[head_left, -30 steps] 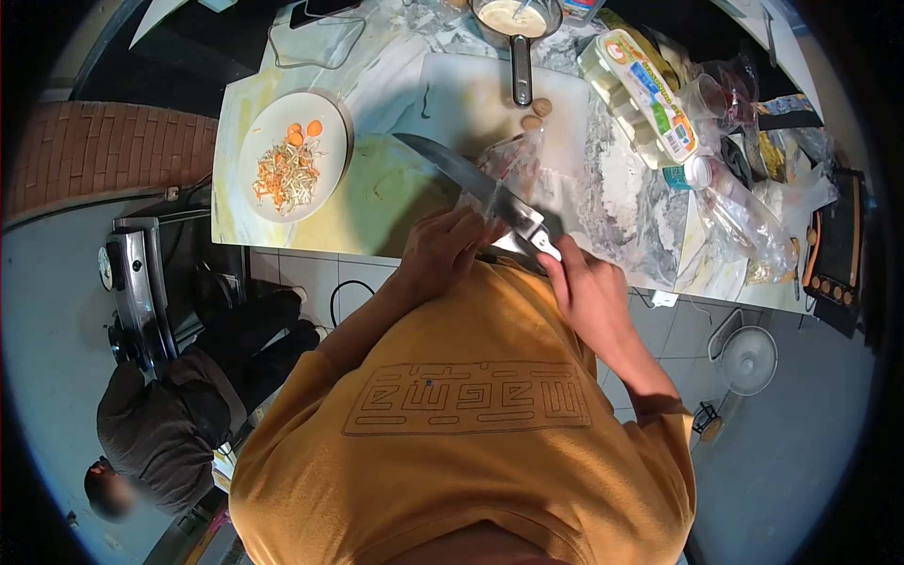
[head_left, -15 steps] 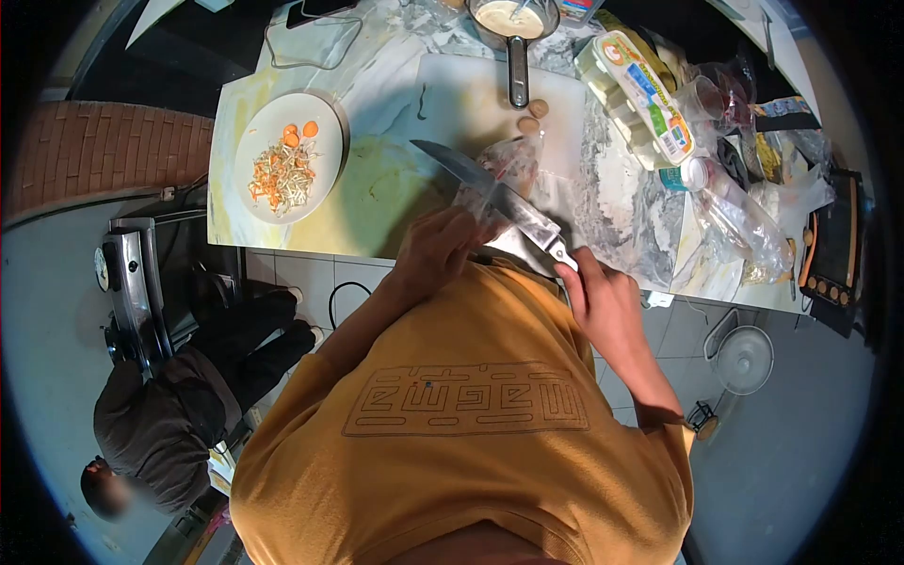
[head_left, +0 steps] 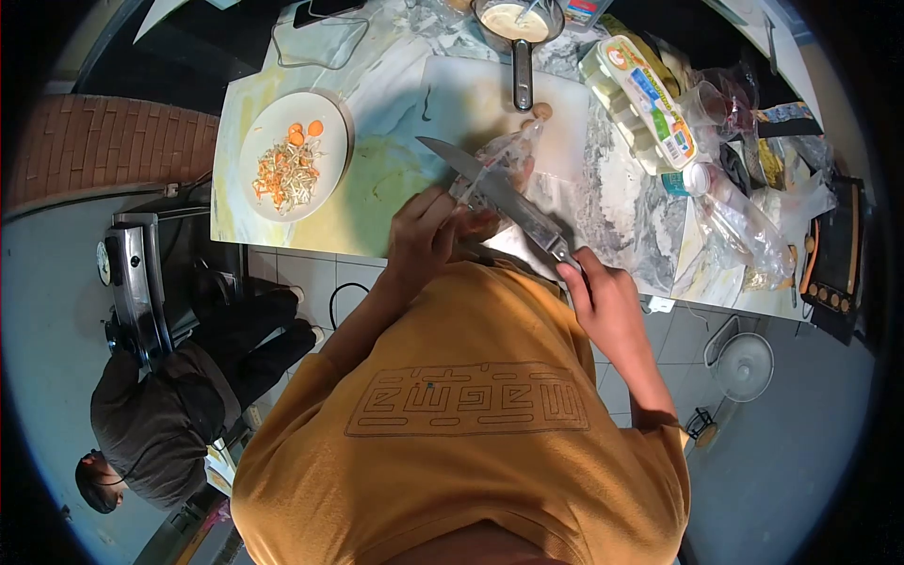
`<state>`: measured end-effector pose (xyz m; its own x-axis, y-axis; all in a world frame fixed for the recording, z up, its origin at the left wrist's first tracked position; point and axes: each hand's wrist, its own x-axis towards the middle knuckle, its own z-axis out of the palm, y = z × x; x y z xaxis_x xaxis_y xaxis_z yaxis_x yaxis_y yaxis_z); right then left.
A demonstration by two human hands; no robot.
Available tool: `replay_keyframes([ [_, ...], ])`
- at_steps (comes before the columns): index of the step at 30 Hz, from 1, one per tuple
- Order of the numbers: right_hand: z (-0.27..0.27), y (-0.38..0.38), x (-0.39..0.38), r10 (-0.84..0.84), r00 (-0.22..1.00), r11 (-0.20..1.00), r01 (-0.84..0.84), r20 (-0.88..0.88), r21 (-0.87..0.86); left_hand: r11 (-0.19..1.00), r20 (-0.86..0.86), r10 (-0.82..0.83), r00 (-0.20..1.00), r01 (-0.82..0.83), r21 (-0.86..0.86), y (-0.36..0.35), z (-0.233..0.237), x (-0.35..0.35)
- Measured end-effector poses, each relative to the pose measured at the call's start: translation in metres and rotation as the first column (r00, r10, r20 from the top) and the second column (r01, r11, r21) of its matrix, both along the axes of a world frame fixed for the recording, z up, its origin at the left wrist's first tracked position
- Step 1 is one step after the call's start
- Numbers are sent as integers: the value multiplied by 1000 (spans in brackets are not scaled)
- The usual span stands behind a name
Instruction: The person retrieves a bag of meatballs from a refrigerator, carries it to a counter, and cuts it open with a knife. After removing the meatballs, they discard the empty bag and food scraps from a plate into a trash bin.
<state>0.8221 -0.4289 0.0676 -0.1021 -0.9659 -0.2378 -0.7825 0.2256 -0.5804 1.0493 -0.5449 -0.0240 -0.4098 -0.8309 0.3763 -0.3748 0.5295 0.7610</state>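
My right hand [head_left: 605, 294] is wrapped round the handle of a large kitchen knife [head_left: 516, 207], whose blade points up and left. Beneath the blade is a clear plastic bag [head_left: 521, 151] with reddish contents, partly hidden by the knife. My left hand [head_left: 421, 234] grips the near part of this bag, fingers closed at its left side. The bag overlaps the white cutting board [head_left: 562, 99]. Small round brown pieces [head_left: 540, 112] lie on the board just past the bag's far end.
A plate [head_left: 336, 141] of shredded vegetables and carrot slices stands at left. At the back is a pan [head_left: 523, 75] of pale batter. Rightward lie an egg carton [head_left: 645, 99], a plastic bottle [head_left: 739, 212] and several wrappers. Another person [head_left: 160, 424] is at lower left.
My left hand has shifted slightly left and its back has turned upward. The bag has moved over one of the brown pieces. My right hand keeps the knife at nearly the same angle.
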Motion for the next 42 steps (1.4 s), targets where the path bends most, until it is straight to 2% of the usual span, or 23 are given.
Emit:
replay_keyframes([
  [7, 31, 39, -69, -26, 998, 997, 22, 58, 76, 994, -114, 112, 987, -110, 26, -8, 3, 1],
  [9, 26, 57, -94, -140, 986, 985, 129, 90, 116, 990, -152, 103, 983, -115, -77, -14, 1, 0],
  [12, -9, 64, -110, -303, 953, 949, 299, 24, 99, 997, -180, 79, 981, -76, 22, -14, 1, -1],
  [15, -94, 54, -113, -358, 934, 916, 350, -7, -195, 987, -279, 68, 958, -23, 161, -8, 1, -7],
  [17, -135, 52, -104, -397, 918, 898, 391, 13, -204, 982, -305, 50, 951, 8, 187, -9, 0, -7],
  [19, -138, 38, -87, -421, 906, 882, 420, 43, -213, 978, -323, 45, 945, 24, 206, -10, 4, -2],
  [22, -120, 44, -67, -387, 921, 899, 387, 40, -207, 990, -206, -22, 978, 50, 133, -12, 11, 7],
  [23, -111, 48, -65, -443, 824, 871, 489, 353, -49, 957, -219, -44, 975, 104, 271, -14, 10, 12],
  [24, -99, 51, -64, -491, 622, 838, 528, 610, 136, 901, -237, -64, 969, 158, 404, -15, 10, 17],
  [25, -76, 50, -59, -452, 541, 858, 479, 709, 182, 899, -234, -62, 970, 156, 409, -17, 11, 21],
  [26, -57, 52, -61, -458, 538, 856, 482, 708, 188, 831, -289, -43, 956, 195, 522, -20, 13, 23],
  [27, -40, 51, -62, -438, 470, 881, 392, 766, 264, 749, -342, -18, 939, 239, 617, -22, 14, 23],
  [28, -29, 51, -64, -422, 394, 900, 291, 816, 324, 749, -344, -23, 939, 244, 616, -22, 15, 21],
  [29, -24, 51, -68, -378, 502, 925, 244, 778, 292, 759, -375, -21, 927, 259, 597, -23, 15, 18],
  [30, -26, 50, -71, -375, 504, 926, 246, 778, 286, 770, -406, -18, 914, 272, 577, -24, 16, 16],
  [31, -31, 49, -73, -435, 571, 898, 333, 696, 288, 772, -408, -20, 913, 274, 574, -26, 15, 16],
  [32, -40, 48, -77, -494, 625, 866, 417, 604, 277, 862, -313, -89, 946, 230, 452, -28, 13, 15],
  [33, -62, 50, -87, -429, 822, 897, 435, 374, 75, 929, -204, -138, 969, 198, 313, -30, 12, 15],
  [34, -78, 53, -90, -426, 825, 899, 433, 371, 71, 930, -208, -136, 969, 197, 310, -30, 12, 15],
  [35, -91, 54, -93, -389, 915, 914, 397, 107, -77, 913, -256, -122, 959, 209, 349, -29, 13, 14],
  [36, -103, 53, -95, -352, 920, 926, 316, -172, -208, 895, -303, -103, 947, 221, 387, -28, 13, 13],
  [39, -138, 48, -81, -360, 897, 923, 301, -257, -241, 820, -430, -23, 903, 263, 509, -31, 9, 12],
  [42, -163, 34, -76, -358, 858, 930, 293, -368, -222, 810, -417, -2, 909, 246, 533, -45, 3, 10],
])
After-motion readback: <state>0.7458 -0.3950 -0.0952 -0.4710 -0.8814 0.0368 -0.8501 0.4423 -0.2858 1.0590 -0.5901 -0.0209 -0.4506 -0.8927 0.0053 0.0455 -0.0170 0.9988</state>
